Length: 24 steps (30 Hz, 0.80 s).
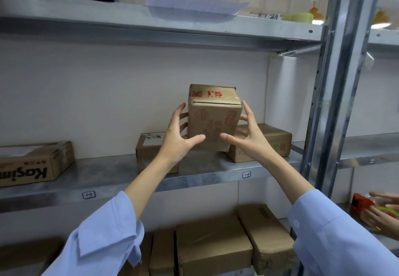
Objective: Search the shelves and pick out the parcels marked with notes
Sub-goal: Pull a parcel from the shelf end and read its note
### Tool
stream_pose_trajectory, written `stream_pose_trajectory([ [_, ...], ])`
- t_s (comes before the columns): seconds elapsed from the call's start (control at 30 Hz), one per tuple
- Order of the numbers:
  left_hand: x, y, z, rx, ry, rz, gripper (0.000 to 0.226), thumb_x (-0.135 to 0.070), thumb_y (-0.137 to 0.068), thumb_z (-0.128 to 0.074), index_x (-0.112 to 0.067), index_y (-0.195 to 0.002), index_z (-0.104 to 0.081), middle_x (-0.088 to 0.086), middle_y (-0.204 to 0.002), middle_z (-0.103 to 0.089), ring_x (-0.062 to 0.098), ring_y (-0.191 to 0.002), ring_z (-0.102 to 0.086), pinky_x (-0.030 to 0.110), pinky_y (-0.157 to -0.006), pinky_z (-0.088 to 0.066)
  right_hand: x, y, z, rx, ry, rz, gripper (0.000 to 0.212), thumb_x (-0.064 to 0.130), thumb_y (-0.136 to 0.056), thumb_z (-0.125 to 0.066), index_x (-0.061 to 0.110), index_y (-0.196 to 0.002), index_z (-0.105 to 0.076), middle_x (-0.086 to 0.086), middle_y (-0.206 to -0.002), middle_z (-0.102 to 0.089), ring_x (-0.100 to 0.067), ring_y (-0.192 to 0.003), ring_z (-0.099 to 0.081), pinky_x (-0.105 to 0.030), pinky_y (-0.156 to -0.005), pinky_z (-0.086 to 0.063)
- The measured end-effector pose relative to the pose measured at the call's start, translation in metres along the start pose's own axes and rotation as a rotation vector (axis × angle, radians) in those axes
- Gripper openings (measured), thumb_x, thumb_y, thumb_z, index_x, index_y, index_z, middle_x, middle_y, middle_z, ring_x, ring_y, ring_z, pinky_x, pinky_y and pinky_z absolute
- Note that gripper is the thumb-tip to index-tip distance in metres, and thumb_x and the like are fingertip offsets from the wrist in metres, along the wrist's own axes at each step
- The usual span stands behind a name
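A small brown cardboard parcel [212, 122] with red print stands tilted above the middle shelf [194, 180]. I hold it between both hands. My left hand [174, 139] clasps its left side, fingers behind and thumb across the front. My right hand [248, 137] clasps the right side the same way. No note shows on the faces turned to me. A low parcel with a white label [149, 152] lies behind my left wrist. A flat parcel [269, 142] lies to the right.
A wide printed box [32, 163] sits at the shelf's left end. Several brown parcels [213, 245] fill the shelf below. A loose white sheet [194, 3] lies on the top shelf. A metal post [336, 81] stands right; beyond it another person's hands [384, 211] handle a red packet [360, 206].
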<state>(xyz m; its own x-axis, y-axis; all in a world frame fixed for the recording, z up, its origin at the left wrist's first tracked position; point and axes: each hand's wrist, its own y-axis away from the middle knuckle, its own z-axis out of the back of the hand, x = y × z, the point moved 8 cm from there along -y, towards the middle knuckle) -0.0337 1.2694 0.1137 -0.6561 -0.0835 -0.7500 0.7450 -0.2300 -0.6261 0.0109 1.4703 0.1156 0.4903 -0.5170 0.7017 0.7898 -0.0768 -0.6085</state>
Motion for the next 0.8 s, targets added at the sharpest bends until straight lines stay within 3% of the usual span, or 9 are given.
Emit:
stream_pose_trajectory([
  [0.07, 0.001, 0.000, -0.002, 0.013, 0.002, 0.019, 0.093, -0.022, -0.081, -0.079, -0.040, -0.151, -0.019, -0.011, -0.151, -0.027, 0.003, -0.127, -0.033, 0.028, -0.099, -0.036, 0.002, 0.000, 0.000, 0.008, 0.032, 0.030, 0.102, 0.040, -0.077, -0.080, 0.039, -0.154, -0.013, 0.007, -0.145, -0.036, -0.004, -0.134, -0.035, -0.016, -0.106, -0.036],
  [0.13, 0.000, 0.002, -0.003, 0.014, -0.004, 0.020, 0.090, -0.024, -0.081, -0.078, -0.039, -0.150, -0.022, -0.012, -0.147, -0.029, 0.003, -0.126, -0.033, 0.025, -0.098, -0.036, 0.001, 0.001, 0.001, 0.018, 0.004, 0.016, 0.099, 0.045, -0.076, -0.080, 0.041, -0.153, -0.017, 0.010, -0.146, -0.039, -0.003, -0.135, -0.036, -0.033, -0.112, -0.035],
  [0.2, -0.001, 0.003, -0.003, 0.010, 0.014, 0.006, 0.084, -0.025, -0.082, -0.078, -0.036, -0.148, -0.027, -0.015, -0.144, -0.034, 0.002, -0.127, -0.037, 0.022, -0.099, -0.037, 0.002, 0.002, 0.004, 0.011, -0.030, -0.009, 0.095, 0.049, -0.075, -0.079, 0.040, -0.150, -0.022, 0.009, -0.144, -0.045, -0.003, -0.133, -0.040, -0.032, -0.110, -0.035],
  [0.43, 0.003, 0.005, 0.003, -0.017, 0.021, 0.028, 0.076, -0.041, -0.071, -0.080, -0.024, -0.133, -0.040, -0.007, -0.136, -0.051, 0.010, -0.128, -0.046, 0.038, -0.111, -0.039, -0.010, 0.004, 0.007, 0.013, -0.121, -0.124, 0.073, 0.059, -0.072, -0.073, 0.033, -0.129, -0.034, 0.003, -0.136, -0.056, -0.011, -0.124, -0.054, -0.036, -0.103, -0.046],
  [0.5, 0.004, 0.006, 0.005, -0.040, 0.007, 0.032, 0.074, -0.040, -0.073, -0.081, -0.023, -0.132, -0.040, -0.007, -0.133, -0.051, 0.012, -0.128, -0.046, 0.041, -0.112, -0.038, -0.011, 0.004, 0.007, -0.013, -0.117, -0.143, 0.072, 0.065, -0.067, -0.073, 0.034, -0.122, -0.036, 0.005, -0.134, -0.054, -0.013, -0.122, -0.055, -0.034, -0.094, -0.050],
  [0.57, 0.005, 0.007, 0.006, -0.055, -0.002, 0.033, 0.074, -0.034, -0.077, -0.081, -0.026, -0.136, -0.036, -0.008, -0.135, -0.048, 0.013, -0.130, -0.044, 0.041, -0.111, -0.037, -0.012, 0.004, 0.009, -0.046, -0.113, -0.138, 0.075, 0.069, -0.064, -0.076, 0.036, -0.118, -0.037, 0.005, -0.132, -0.052, -0.015, -0.123, -0.054, -0.037, -0.094, -0.052],
  [0.67, 0.005, 0.007, 0.005, -0.059, -0.038, 0.001, 0.082, -0.038, -0.076, -0.081, -0.034, -0.142, -0.032, -0.008, -0.144, -0.041, 0.012, -0.134, -0.039, 0.036, -0.109, -0.037, -0.009, 0.004, 0.008, -0.038, -0.134, -0.093, 0.080, 0.047, -0.072, -0.081, 0.035, -0.133, -0.031, 0.004, -0.133, -0.048, -0.014, -0.122, -0.053, -0.036, -0.105, -0.046],
  [0.8, 0.003, 0.008, 0.005, -0.068, -0.084, -0.034, 0.081, -0.040, -0.074, -0.081, -0.032, -0.143, -0.038, -0.005, -0.145, -0.043, 0.009, -0.133, -0.040, 0.032, -0.106, -0.040, -0.003, 0.004, 0.004, 0.017, -0.091, -0.021, 0.096, 0.024, -0.078, -0.082, 0.034, -0.152, -0.022, 0.004, -0.137, -0.044, -0.010, -0.121, -0.053, -0.022, -0.101, -0.046],
])
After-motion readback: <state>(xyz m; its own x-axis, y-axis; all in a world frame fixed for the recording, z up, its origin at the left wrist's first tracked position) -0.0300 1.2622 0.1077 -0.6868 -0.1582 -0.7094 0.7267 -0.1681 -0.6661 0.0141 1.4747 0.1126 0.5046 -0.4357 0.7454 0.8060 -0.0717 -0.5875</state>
